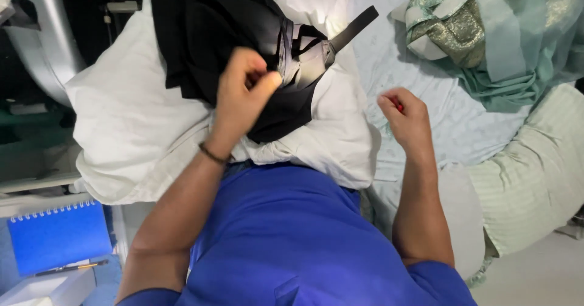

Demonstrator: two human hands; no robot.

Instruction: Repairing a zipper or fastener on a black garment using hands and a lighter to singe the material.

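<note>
A black garment (207,32) with a grey lining and a dark strap lies on a white pillow (128,117) on my lap. My left hand (243,90) hovers over the garment's lower edge, fingers pinched together near the grey lining; whether it grips the cloth I cannot tell. My right hand (404,117) is a closed fist to the right of the pillow, with a small red object (399,105) showing between the fingers. I wear a blue top (292,239).
A pale blue bedsheet (389,69) lies behind the pillow. A heap of teal and gold fabric (486,32) sits at the upper right, a pale striped cushion (535,172) at the right. A blue spiral notebook (58,236) with a pen lies lower left.
</note>
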